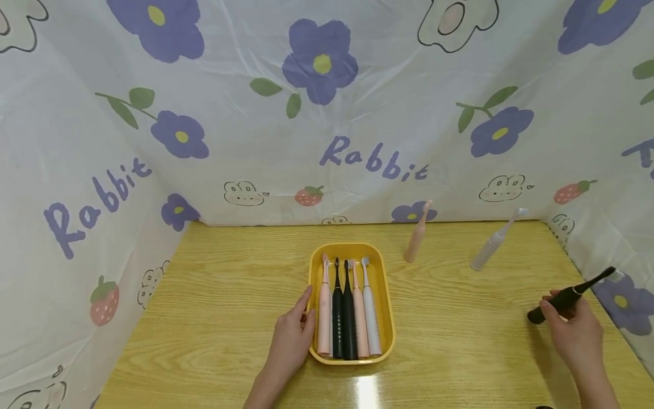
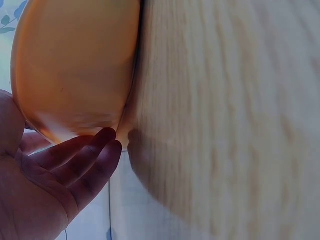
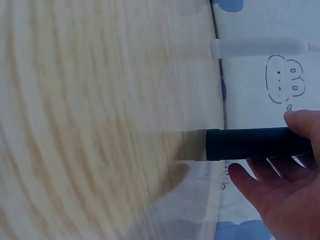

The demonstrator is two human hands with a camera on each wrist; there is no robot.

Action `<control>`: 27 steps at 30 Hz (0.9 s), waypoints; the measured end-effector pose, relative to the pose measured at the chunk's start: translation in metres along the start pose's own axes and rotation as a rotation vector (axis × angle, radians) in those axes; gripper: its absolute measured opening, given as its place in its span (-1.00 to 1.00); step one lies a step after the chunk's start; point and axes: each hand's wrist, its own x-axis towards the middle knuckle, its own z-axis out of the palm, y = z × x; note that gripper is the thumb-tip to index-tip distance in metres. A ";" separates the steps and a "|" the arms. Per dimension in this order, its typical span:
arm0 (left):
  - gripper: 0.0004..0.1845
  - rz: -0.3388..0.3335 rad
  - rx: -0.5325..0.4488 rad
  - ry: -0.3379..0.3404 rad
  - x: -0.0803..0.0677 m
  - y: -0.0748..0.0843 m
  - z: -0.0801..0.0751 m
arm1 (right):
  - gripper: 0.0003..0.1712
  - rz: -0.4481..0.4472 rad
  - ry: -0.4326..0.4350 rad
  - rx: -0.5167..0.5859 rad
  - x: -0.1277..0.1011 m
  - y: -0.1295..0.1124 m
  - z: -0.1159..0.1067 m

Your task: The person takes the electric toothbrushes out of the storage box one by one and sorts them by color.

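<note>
So far, five electric toothbrushes lie side by side in the yellow tray (image 1: 385, 295): pink, two black, pink, white, heads pointing away from me. My left hand (image 1: 291, 341) rests against the tray's left rim, fingers straight and relaxed, steadying it, gripping nothing. My right hand (image 1: 574, 329) holds the black toothbrush (image 1: 569, 295) between thumb and fingers, out at the right side of the bench (image 1: 214, 295), well apart from the tray, with its base just at the surface.

Two more stand upright near the back edge: a pink toothbrush (image 1: 416, 238) and a white toothbrush (image 1: 493, 244). By my reckoning three remain outside, counting the one in hand.

Bench: pale wood grain, glare spot near me. Surround: white cloth (image 1: 327, 113) printed with purple flowers, strawberries and "Rabbit", hung on three sides.
</note>
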 end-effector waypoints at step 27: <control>-0.47 0.013 -0.018 0.002 0.001 0.001 0.002 | -0.42 -0.034 0.660 0.295 -0.025 -0.073 -0.025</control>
